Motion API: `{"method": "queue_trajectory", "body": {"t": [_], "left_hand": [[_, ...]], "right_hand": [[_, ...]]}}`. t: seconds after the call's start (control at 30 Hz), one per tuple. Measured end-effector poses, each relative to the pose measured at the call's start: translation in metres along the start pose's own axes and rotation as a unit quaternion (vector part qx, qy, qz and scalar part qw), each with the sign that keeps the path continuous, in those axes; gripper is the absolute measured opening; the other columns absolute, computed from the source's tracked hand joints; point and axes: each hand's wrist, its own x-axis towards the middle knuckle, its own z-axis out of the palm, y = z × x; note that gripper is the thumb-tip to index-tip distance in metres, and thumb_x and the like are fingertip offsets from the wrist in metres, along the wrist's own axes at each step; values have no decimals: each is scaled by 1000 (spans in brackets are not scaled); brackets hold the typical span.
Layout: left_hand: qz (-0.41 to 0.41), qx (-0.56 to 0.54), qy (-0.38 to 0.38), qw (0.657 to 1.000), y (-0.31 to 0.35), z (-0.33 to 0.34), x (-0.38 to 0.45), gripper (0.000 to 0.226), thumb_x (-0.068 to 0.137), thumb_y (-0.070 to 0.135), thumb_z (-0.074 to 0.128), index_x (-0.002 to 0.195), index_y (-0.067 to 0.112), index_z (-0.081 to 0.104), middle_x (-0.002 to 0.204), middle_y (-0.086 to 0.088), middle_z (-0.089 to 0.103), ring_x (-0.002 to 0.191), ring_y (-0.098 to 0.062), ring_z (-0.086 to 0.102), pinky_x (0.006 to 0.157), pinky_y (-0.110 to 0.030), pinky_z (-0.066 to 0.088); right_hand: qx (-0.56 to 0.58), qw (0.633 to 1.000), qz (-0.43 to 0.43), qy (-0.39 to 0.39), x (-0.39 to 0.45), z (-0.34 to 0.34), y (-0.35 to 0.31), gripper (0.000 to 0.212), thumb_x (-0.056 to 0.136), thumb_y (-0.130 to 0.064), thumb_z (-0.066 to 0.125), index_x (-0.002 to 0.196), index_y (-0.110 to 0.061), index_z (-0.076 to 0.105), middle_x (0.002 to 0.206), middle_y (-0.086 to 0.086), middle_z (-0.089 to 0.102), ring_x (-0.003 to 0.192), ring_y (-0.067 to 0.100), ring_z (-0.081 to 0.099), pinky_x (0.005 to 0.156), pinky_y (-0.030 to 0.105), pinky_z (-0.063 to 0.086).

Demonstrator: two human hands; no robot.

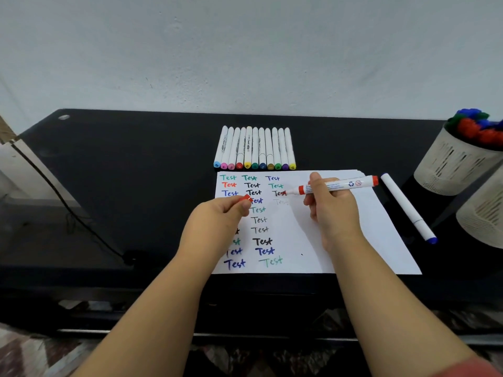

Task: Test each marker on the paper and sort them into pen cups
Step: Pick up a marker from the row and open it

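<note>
Our right hand (330, 210) grips the red marker (333, 186), tip on the paper (353, 240); our left hand (217, 216) pinches its cap (246, 198). On the desk (136, 172), one cup (457, 161) holds markers; the nearer cup's (484, 216) contents are hidden.

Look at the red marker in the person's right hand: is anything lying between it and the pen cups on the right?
Yes. A capped blue-tipped marker lies diagonally at the paper's right edge, between the red marker held by the right hand and the pen cups.
</note>
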Motion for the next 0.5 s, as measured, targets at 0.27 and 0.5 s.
{"method": "queue_trajectory", "body": {"t": [0.27,0.5], "left_hand": [[-11,13,0,1000,0,7,5,19,93,42,52,103,35,66,88,23,63,73,0,54,55,-19,41],[-6,25,-5,1000,2,14,3,24,91,43,54,110,36,66,99,18,66,63,-1,50,55,-19,36]], "right_hand": [[25,998,-7,56,2,6,3,29,92,-38,56,72,-17,60,66,-2,59,64,10,52,73,31,45],[-43,999,-23,-4,3,0,-4,26,91,-35,59,79,-12,61,63,-4,57,53,4,49,55,17,40]]}}
